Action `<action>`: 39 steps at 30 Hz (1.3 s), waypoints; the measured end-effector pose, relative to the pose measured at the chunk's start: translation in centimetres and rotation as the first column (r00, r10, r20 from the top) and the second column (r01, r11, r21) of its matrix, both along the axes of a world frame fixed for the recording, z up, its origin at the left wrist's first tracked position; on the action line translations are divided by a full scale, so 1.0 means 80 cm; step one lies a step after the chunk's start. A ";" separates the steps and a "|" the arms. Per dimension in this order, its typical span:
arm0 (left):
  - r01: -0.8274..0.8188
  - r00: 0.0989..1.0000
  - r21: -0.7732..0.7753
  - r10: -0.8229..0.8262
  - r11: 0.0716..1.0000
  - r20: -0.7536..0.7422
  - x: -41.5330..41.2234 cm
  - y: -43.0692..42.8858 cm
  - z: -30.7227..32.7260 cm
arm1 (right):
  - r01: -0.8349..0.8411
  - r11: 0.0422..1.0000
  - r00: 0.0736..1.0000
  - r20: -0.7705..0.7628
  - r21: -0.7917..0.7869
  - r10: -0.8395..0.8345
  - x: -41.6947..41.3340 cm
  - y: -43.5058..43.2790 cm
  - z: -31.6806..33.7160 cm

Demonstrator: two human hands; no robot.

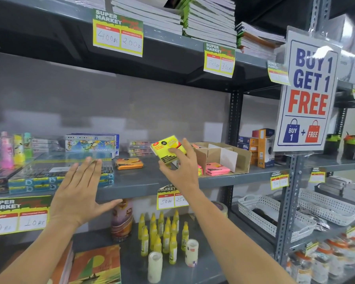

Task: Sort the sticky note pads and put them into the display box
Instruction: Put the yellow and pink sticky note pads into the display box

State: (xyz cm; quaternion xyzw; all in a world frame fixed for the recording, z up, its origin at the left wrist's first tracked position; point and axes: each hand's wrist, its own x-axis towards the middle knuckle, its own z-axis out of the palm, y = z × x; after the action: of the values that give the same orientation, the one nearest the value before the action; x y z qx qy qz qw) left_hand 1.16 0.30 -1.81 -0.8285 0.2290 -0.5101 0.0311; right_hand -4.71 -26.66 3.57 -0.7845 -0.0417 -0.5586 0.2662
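My right hand (181,167) grips a yellow sticky note pad (166,148) in the air just left of the cardboard display box (241,158) on the middle shelf. Pink pads (216,168) lie in the box's front compartment; the other compartments look empty from here. An orange pad (129,163) lies flat on the shelf left of the held pad. My left hand (81,193) hovers open, palm down and fingers spread, in front of the shelf edge, holding nothing.
Pen boxes (59,177) and an oil pastel box (90,143) fill the shelf's left part. Orange and blue boxes (260,148) stand right of the display box. Glue bottles (162,234) and tape rolls stand on the lower shelf. A promo sign (307,91) hangs at right.
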 end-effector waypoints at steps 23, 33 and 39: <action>0.002 1.000 0.006 -0.002 1.000 -0.005 0.001 0.001 0.000 | 0.256 0.918 0.955 0.070 0.304 -0.289 -0.027 -0.146 0.012; -0.014 0.999 0.004 0.014 1.000 0.032 0.004 0.001 -0.002 | 0.346 0.925 0.938 -0.052 0.155 -0.342 -0.022 -0.158 -0.011; -0.029 0.997 -0.009 0.029 1.000 0.066 0.001 -0.003 -0.002 | 0.354 0.935 0.914 -0.214 0.003 -0.345 -0.015 -0.168 -0.029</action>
State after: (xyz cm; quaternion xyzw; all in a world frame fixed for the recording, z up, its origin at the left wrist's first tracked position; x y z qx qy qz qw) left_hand 1.27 0.08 -1.99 -0.8145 0.2136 -0.5377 0.0426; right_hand -5.88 -40.13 1.21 -0.8281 0.1391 -0.5120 0.1810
